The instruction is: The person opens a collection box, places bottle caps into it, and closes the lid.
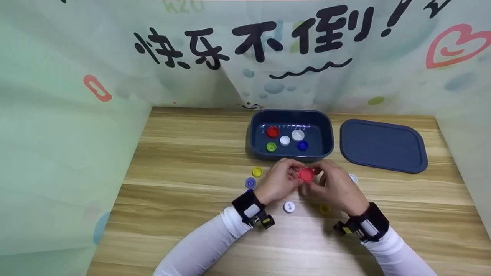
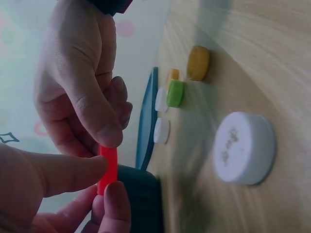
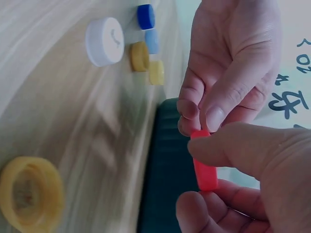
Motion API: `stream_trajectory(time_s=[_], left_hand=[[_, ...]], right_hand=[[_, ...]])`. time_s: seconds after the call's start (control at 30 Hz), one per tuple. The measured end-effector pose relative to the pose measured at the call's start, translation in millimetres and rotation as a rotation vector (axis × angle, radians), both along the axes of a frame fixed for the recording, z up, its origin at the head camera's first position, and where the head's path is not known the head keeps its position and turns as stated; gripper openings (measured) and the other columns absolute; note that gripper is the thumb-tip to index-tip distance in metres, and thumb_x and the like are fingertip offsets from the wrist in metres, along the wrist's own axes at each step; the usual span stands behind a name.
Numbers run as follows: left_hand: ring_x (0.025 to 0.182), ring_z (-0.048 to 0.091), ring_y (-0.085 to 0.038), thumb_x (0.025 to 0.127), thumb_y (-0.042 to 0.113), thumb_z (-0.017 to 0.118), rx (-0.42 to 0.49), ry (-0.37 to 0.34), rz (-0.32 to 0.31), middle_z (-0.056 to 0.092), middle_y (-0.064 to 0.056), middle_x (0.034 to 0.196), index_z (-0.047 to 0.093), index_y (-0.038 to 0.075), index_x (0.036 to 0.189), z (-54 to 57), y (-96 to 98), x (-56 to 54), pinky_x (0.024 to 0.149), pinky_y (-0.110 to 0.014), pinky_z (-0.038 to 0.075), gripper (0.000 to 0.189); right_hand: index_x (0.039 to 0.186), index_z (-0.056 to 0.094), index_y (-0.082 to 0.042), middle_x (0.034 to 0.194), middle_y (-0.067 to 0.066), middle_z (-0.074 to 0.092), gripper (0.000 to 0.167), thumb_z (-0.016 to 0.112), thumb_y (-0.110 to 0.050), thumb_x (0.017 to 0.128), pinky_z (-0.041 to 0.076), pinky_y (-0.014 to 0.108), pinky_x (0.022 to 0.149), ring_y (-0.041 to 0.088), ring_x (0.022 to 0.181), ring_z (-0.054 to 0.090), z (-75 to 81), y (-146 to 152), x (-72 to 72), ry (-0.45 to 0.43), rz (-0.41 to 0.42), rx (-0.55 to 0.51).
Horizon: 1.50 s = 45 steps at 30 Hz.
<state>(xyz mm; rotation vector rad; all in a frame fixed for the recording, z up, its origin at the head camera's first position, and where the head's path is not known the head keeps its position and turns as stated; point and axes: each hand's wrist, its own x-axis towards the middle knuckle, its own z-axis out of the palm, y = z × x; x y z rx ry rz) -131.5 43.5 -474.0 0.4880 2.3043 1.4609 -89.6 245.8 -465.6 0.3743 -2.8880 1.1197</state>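
A red bottle cap (image 1: 306, 174) is held up just in front of the dark blue box (image 1: 291, 156), its hollow side facing up. My left hand (image 1: 277, 183) pinches its left edge, and my right hand (image 1: 341, 188) pinches the right edge. Both wrist views show the cap (image 2: 110, 170) edge-on between thumbs and fingers. Inside the box lie a red cap (image 1: 272, 132), a green cap (image 1: 271, 147), a blue cap (image 1: 302, 145) and two white caps (image 1: 297, 135). Below the hands, a white cap (image 1: 289, 207) sits on the table.
Left of the hands are a yellow cap (image 1: 257, 172) and a bluish cap (image 1: 250, 183). An amber cap (image 1: 325, 209) lies under the right wrist. A green cap (image 2: 175, 93) stands near white ones (image 2: 162, 130). The blue lid (image 1: 383, 146) lies flat right of the box.
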Motion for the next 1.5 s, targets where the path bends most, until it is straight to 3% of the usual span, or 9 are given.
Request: stream_trajectory(time_s=[0.2, 0.47, 0.63, 0.77, 0.9, 1.0, 1.2, 1.3, 1.5], left_hand=[[0.094, 0.064, -0.006, 0.096, 0.005, 0.077, 0.063, 0.038, 0.053, 0.066, 0.002, 0.108, 0.069, 0.007, 0.128, 8.3, 2.2, -3.4, 0.085, -0.019, 0.055, 0.033], [0.091, 0.068, -0.01, 0.094, -0.003, 0.076, 0.24, 0.029, 0.114, 0.07, -0.005, 0.106, 0.067, -0.002, 0.126, 14.2, 13.3, -14.2, 0.085, -0.021, 0.058, 0.033], [0.091, 0.069, -0.01, 0.095, -0.003, 0.076, 0.276, 0.03, 0.146, 0.071, -0.006, 0.105, 0.069, -0.003, 0.125, 14.5, 24.3, -24.1, 0.085, -0.02, 0.058, 0.03], [0.094, 0.07, -0.011, 0.097, -0.005, 0.071, 0.266, 0.057, 0.151, 0.073, -0.01, 0.111, 0.069, -0.004, 0.127, 14.4, 31.3, -30.8, 0.087, -0.02, 0.058, 0.03], [0.102, 0.071, -0.012, 0.099, -0.006, 0.068, 0.248, 0.048, 0.147, 0.072, -0.013, 0.123, 0.067, -0.003, 0.133, 15.0, 36.4, -35.5, 0.088, -0.019, 0.057, 0.034], [0.117, 0.07, -0.017, 0.1, -0.007, 0.065, 0.273, 0.008, 0.122, 0.067, -0.016, 0.137, 0.061, -0.003, 0.141, 14.4, 40.1, -38.6, 0.095, -0.02, 0.056, 0.041], [0.15, 0.044, -0.029, 0.1, -0.014, 0.058, 0.391, -0.072, 0.049, 0.041, -0.021, 0.164, 0.04, -0.005, 0.158, 9.3, 42.9, -41.7, 0.114, -0.024, 0.043, 0.061], [0.152, 0.039, -0.03, 0.1, -0.013, 0.059, 0.384, -0.048, 0.047, 0.036, -0.02, 0.168, 0.038, -0.002, 0.16, 8.9, 39.9, -40.9, 0.116, -0.024, 0.041, 0.065], [0.149, 0.045, -0.027, 0.1, -0.011, 0.061, 0.365, 0.024, 0.013, 0.041, -0.02, 0.164, 0.04, -0.003, 0.158, 11.6, 27.5, -34.8, 0.115, -0.026, 0.043, 0.063]], right_hand=[[0.118, 0.072, -0.001, 0.104, 0.009, 0.068, 0.035, 0.084, -0.001, 0.085, 0.054, 0.026, 0.066, 0.017, 0.076, 0.062, 9.6, 1.3, -3.4, 0.094, -0.037, -0.021], [0.119, 0.071, 0.0, 0.105, 0.011, 0.069, 0.037, 0.084, 0.0, 0.085, 0.049, 0.019, 0.064, 0.017, 0.073, 0.065, 17.0, 2.7, -11.0, 0.212, -0.113, -0.071], [0.12, 0.071, 0.001, 0.106, 0.012, 0.07, 0.036, 0.086, -0.003, 0.087, 0.051, 0.025, 0.066, 0.02, 0.076, 0.066, 16.2, 5.3, -19.6, 0.208, -0.187, -0.075], [0.12, 0.071, 0.0, 0.104, 0.014, 0.07, 0.035, 0.085, -0.007, 0.09, 0.049, 0.021, 0.064, 0.024, 0.079, 0.066, 12.9, 8.1, -26.9, 0.178, -0.243, -0.074], [0.119, 0.072, 0.001, 0.102, 0.015, 0.07, 0.032, 0.084, -0.009, 0.091, 0.046, 0.017, 0.061, 0.025, 0.079, 0.065, 8.6, 12.1, -35.0, 0.175, -0.288, -0.08], [0.114, 0.073, 0.0, 0.099, 0.013, 0.071, 0.022, 0.08, -0.007, 0.094, 0.044, 0.015, 0.059, 0.024, 0.076, 0.065, 5.5, 15.9, -40.7, 0.184, -0.325, -0.089], [0.105, 0.078, -0.001, 0.094, 0.012, 0.075, 0.009, 0.073, -0.006, 0.098, 0.043, 0.014, 0.053, 0.022, 0.069, 0.064, 0.8, 21.2, -44.9, 0.179, -0.354, -0.084], [0.104, 0.078, 0.0, 0.093, 0.011, 0.075, 0.009, 0.073, -0.005, 0.098, 0.043, 0.015, 0.054, 0.021, 0.068, 0.065, -0.2, 22.5, -43.6, 0.186, -0.341, -0.076], [0.104, 0.078, -0.003, 0.09, 0.009, 0.074, 0.009, 0.074, -0.005, 0.097, 0.042, 0.015, 0.054, 0.021, 0.067, 0.065, 1.1, 23.3, -34.9, 0.191, -0.303, -0.071]])
